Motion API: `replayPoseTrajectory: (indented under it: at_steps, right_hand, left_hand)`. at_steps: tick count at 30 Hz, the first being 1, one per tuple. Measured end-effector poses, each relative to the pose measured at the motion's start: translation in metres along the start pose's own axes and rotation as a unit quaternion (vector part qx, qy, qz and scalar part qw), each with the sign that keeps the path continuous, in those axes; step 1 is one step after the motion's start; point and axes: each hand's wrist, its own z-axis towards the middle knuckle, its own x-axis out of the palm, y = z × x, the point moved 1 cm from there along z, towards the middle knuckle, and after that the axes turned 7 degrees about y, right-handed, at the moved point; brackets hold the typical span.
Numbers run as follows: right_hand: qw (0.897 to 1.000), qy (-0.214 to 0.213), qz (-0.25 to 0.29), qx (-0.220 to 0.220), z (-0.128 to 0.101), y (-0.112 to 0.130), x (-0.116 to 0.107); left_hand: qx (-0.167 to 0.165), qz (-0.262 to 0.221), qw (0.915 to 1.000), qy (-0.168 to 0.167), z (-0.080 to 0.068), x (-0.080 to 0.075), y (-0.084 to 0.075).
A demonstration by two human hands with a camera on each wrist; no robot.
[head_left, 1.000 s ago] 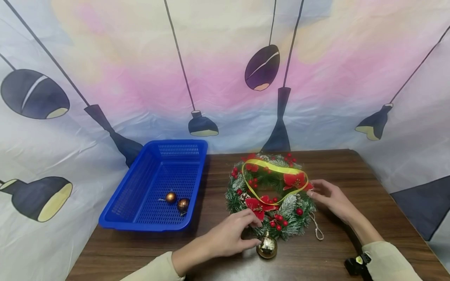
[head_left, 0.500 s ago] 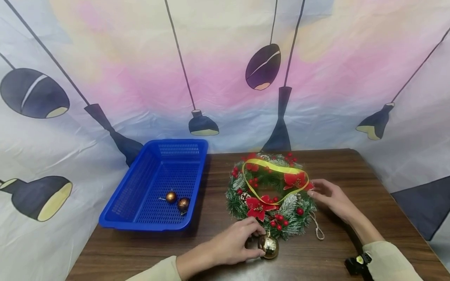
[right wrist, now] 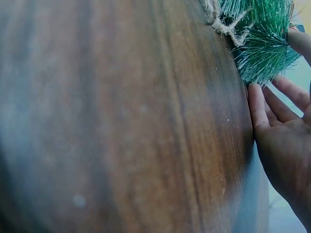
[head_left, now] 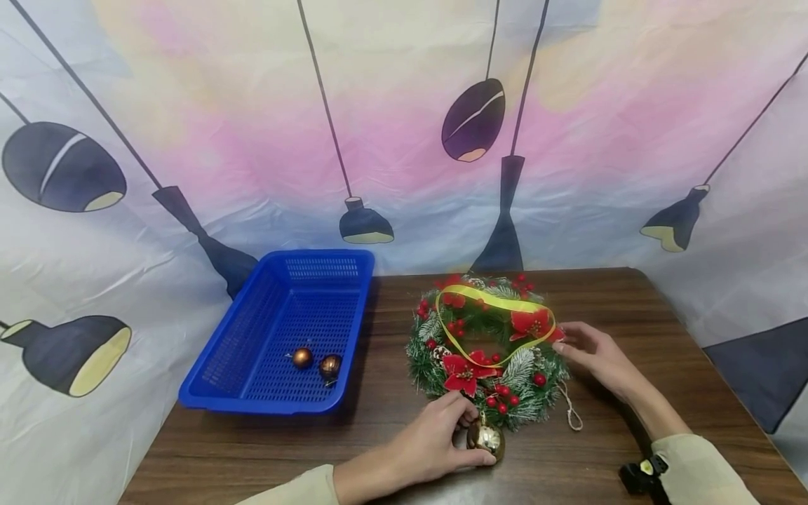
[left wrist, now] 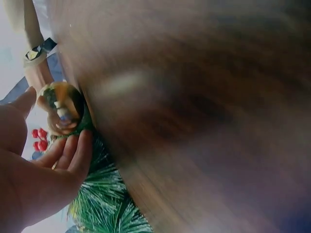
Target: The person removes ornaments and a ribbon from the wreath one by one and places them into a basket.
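Observation:
A green Christmas wreath (head_left: 527,372) with red flowers, berries and frosted tips lies on the wooden table. At its front edge hangs a shiny gold Christmas bauble (head_left: 487,439). My left hand (head_left: 435,435) holds the bauble, thumb at its near side and fingers at its far side. In the left wrist view the bauble (left wrist: 63,108) sits between thumb and fingertips. My right hand (head_left: 596,358) grips the wreath's right edge. The right wrist view has its thumb above the green needles (right wrist: 267,48) and the other fingers below. A yellow ribbon loop (head_left: 505,300) lies over the wreath.
A blue plastic basket (head_left: 211,401) stands on the left of the table, with two small copper-brown baubles (head_left: 302,358) inside. A string loop (head_left: 571,410) trails from the wreath's right side. Behind the table (head_left: 391,449) hangs a cloth printed with lamps.
My left hand has moved right and closed in on the gold bauble, which has shifted slightly right. One small bauble in the basket has rolled a little left. My right hand has stayed put.

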Motion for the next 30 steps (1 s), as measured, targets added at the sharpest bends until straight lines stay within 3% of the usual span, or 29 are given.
replayPoseTrajectory:
  at_steps: [4,9,21,30]
  right_hand:
    - [1.000,0.001,0.000,0.001,0.000,0.001,0.000]
    - [1.000,0.001,0.000,0.000,0.000,0.001,0.000]
    - [1.000,0.002,0.002,-0.001,0.000,0.000,0.000]
    - [1.000,0.002,0.001,-0.002,0.001,-0.002,0.000]
  left_hand:
    - [-0.028,0.002,0.9996,-0.011,0.000,0.004,-0.002]
    - [-0.032,0.005,0.9993,-0.019,0.000,0.006,-0.003]
    - [0.029,-0.030,0.9991,0.001,-0.005,0.004,0.004]
    - [0.059,-0.002,0.9982,-0.011,-0.008,-0.007,-0.002]
